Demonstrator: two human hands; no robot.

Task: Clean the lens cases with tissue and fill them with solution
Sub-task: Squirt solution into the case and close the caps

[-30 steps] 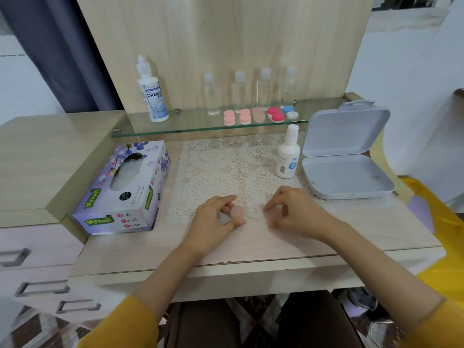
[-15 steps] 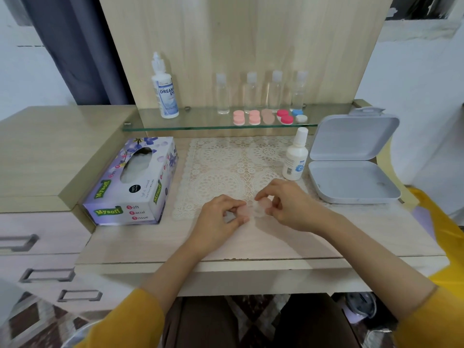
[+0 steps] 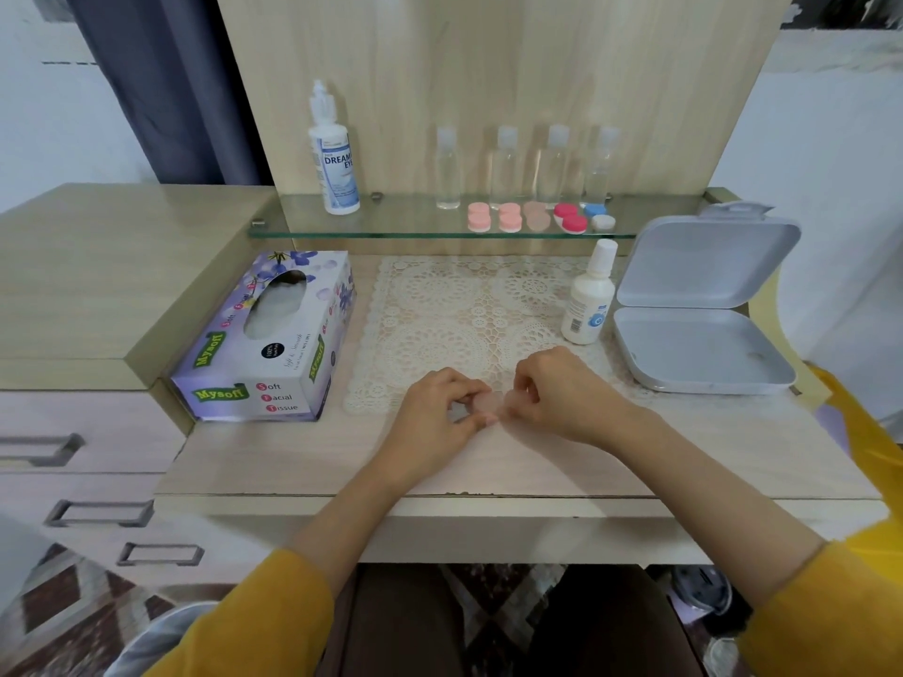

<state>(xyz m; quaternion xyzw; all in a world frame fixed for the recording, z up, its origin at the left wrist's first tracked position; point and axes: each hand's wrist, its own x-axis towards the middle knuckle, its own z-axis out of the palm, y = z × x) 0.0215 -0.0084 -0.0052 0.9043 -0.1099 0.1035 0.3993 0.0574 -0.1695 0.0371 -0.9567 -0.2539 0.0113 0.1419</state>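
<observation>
Near the front edge of the lace mat, on the table, I see the left hand and right hand meeting over one pale pink lens case. Each grip is narrow, fingertips pinching one end of it, apparently to twist off a cap. My worry is that the case is small, so a slipped pinch could send a cap rolling off the table's near edge. The small solution bottle stands just beyond the right hand and could be tipped if that hand lifts carelessly. No tissue is drawn yet. My count: one case in hand, five more lens cases on the glass shelf, four clear bottles, one tall solution bottle, one small one, one tissue box and one open grey box.
</observation>
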